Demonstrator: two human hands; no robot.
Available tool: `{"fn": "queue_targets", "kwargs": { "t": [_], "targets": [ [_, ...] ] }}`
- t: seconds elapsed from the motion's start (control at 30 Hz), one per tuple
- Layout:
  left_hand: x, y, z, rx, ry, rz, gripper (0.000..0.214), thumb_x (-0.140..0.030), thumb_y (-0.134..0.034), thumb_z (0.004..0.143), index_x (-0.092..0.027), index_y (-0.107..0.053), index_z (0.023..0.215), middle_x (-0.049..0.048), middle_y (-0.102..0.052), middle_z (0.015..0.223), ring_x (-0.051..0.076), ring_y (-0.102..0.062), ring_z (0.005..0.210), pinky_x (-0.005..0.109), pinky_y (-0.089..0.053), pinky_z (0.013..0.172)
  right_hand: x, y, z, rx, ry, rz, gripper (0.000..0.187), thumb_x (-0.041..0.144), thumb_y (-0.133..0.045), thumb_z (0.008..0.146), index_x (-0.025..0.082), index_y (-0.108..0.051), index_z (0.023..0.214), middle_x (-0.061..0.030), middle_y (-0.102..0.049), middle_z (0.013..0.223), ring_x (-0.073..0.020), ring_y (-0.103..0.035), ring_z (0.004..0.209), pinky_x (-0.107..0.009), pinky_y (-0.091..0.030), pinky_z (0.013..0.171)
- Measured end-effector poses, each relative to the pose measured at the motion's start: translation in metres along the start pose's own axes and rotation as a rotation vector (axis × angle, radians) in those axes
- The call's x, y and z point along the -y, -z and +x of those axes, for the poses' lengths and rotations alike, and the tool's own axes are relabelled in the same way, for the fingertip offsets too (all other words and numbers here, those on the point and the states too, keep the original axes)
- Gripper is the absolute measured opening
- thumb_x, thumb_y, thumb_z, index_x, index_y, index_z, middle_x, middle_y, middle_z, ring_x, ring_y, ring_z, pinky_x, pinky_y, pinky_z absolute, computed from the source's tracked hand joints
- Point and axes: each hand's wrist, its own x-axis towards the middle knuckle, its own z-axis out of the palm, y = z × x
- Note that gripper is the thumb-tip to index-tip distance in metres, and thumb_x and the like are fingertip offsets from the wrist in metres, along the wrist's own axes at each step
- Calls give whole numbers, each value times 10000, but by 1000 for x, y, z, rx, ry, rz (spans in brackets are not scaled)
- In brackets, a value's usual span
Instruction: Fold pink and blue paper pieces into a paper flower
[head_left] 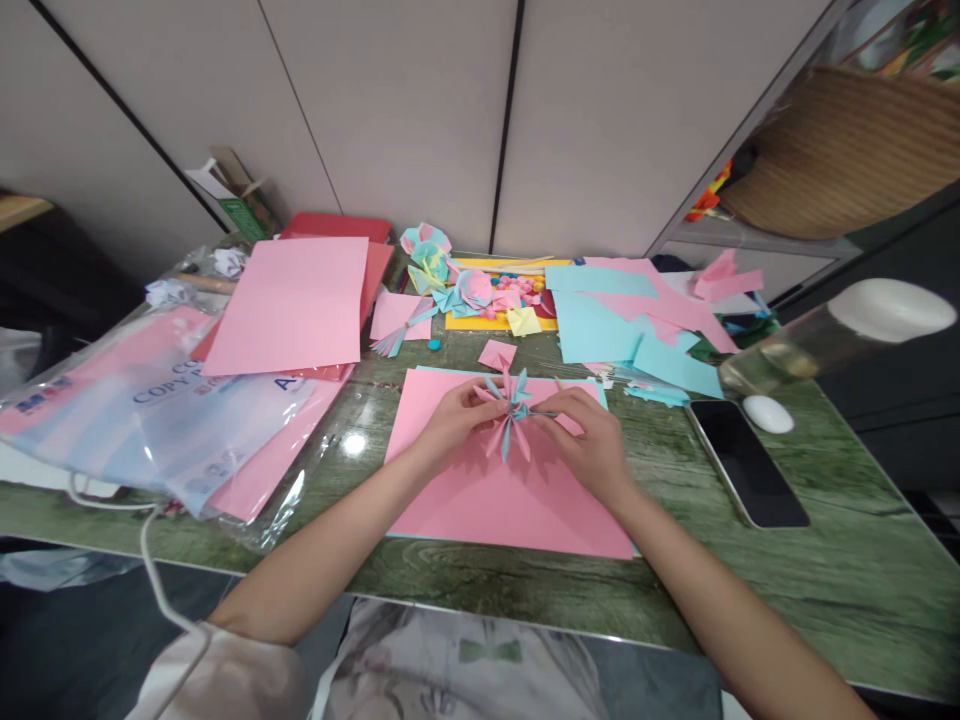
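Observation:
Both my hands meet over a pink paper sheet (495, 500) lying on the green table (810, 590). Between them is a small folded paper flower (512, 415) of pink and light blue pleats. My left hand (454, 420) pinches its left side with closed fingers. My right hand (592, 440) grips its right side, fingers closed on the flower's middle, where a thin stick-like piece shows.
A large pink sheet (296, 300) and a plastic pack of copy paper (142, 400) lie at the left. Finished paper flowers (465, 285) and blue and pink scraps (630, 320) fill the back. A phone (746, 460), a white oval object (768, 413) and a clear bottle (832, 340) stand at the right.

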Motion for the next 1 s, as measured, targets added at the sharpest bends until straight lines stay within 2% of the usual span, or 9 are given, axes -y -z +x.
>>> {"fn": "queue_targets", "kwargs": {
  "t": [0.3,0.43,0.5,0.63,0.73,0.8,0.9,1.0],
  "targets": [
    [4,-5,-1,13,16,-116,331,-218,-690,648,-175,-609,965,-1,-613,746,76,-552,646,216,-392,639,0,0,3,-7,-45,93,48,230,-582,776,232,-626,755,-4,-643,746,-157,-570,727,-327,-453,715],
    [8,0,3,-51,-50,-51,330,-224,-710,630,-170,-596,935,-9,-583,749,90,-561,695,234,-412,682,1,0,2,28,-44,58,66,251,-584,771,242,-625,822,-7,-653,821,-169,-581,796,-398,-406,892],
    [8,3,5,-68,-80,-35,322,-231,-710,631,-170,-588,922,-10,-570,762,94,-560,711,235,-418,682,2,0,1,55,-67,57,159,288,-603,754,244,-605,907,-14,-647,904,-173,-580,842,-417,-363,956],
    [4,3,2,-46,-101,28,347,-253,-690,654,-179,-569,971,0,-568,772,106,-557,730,247,-436,695,6,0,1,29,-121,55,277,338,-612,741,243,-561,996,-29,-617,999,-185,-570,920,-426,-352,971],
    [-1,-1,-3,-35,-130,118,471,-262,-660,688,-230,-500,1129,-4,-566,742,108,-548,707,255,-450,691,8,-1,1,-12,-100,37,284,343,-647,710,245,-567,964,-23,-620,968,-192,-565,936,-423,-364,960],
    [-4,-4,-6,-20,-171,190,520,-254,-650,697,-256,-466,1183,10,-574,806,109,-540,716,252,-460,687,7,-2,0,-20,-62,26,217,325,-646,718,248,-586,912,-14,-630,916,-187,-567,914,-418,-373,948],
    [-5,-7,-7,12,-250,272,462,-253,-628,711,-257,-505,1155,52,-552,1037,118,-535,768,236,-468,664,4,-3,-1,-7,-13,18,84,283,-602,763,254,-612,841,-8,-637,856,-178,-572,869,-410,-393,913],
    [-4,-8,-8,44,-294,312,426,-262,-583,747,-279,-516,1167,61,-480,1190,98,-525,730,227,-468,635,0,-3,-2,3,5,19,85,260,-565,791,265,-623,852,-12,-637,861,-178,-575,860,-404,-411,877]
  ]
}}
